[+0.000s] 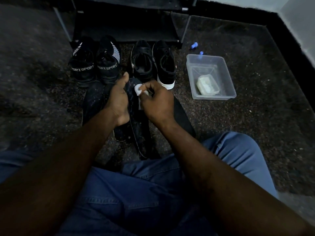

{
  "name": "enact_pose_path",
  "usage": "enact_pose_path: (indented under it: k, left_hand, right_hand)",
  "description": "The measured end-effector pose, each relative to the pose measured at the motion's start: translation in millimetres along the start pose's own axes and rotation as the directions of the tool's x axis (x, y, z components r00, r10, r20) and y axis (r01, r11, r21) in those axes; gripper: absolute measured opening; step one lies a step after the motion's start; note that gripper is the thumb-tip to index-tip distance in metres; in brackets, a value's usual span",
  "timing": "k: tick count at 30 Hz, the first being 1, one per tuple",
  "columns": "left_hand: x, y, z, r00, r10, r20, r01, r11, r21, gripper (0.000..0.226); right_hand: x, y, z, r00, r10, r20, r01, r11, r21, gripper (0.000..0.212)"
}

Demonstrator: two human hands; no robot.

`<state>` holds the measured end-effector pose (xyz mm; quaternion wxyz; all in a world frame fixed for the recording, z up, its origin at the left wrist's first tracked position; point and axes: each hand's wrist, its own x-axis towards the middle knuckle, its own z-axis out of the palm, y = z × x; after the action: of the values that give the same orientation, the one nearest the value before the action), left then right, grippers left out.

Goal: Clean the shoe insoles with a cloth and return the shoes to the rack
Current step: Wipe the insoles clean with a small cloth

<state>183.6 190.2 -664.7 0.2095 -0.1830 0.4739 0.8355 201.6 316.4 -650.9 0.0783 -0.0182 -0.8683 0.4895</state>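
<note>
Dark speckled floor [255, 120] lay beneath. Right hand [156, 104] pinched a white cloth [138, 89] against a dark insole [140, 132] gripped by the left hand [118, 99]; beyond stood two pairs of black shoes [143, 65] before the rack [126, 23], a clear tub [213, 97] beside them.

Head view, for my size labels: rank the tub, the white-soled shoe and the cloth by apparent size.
1. tub
2. white-soled shoe
3. cloth, though the right hand hides part
</note>
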Motion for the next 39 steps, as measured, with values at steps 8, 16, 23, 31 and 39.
enact_pose_path:
  k: [8,16,23,31,39]
  left_hand:
    - [-3.0,0.3,8.2,0.999,0.027,0.045,-0.027,1.000,-0.009,0.075]
    - [0.1,1.1,1.5,0.998,0.023,0.057,-0.026,0.998,0.050,0.085]
    - [2.5,-2.8,1.9,0.992,0.043,0.122,-0.047,0.999,0.027,0.079]
    - [0.1,-6.3,6.5,0.994,0.065,0.088,-0.068,0.997,0.034,0.077]
    - [0.2,-10.9,7.2,0.993,0.108,0.039,-0.114,0.977,0.181,0.080]
  right_hand:
    - [11.9,0.7,-2.7,0.996,-0.006,-0.087,0.009,0.999,0.033,0.014]
    - [14.7,1.8,13.0,0.993,-0.068,-0.098,0.067,0.998,-0.018,0.008]
    - [18.0,3.3,7.6,0.984,-0.068,-0.165,0.072,0.997,0.013,0.007]
    - [9.8,-9.0,14.2,0.994,-0.031,-0.104,0.035,0.999,0.035,0.013]
    - [13.9,-7.3,11.7,0.995,-0.090,-0.052,0.085,0.992,-0.096,0.007]
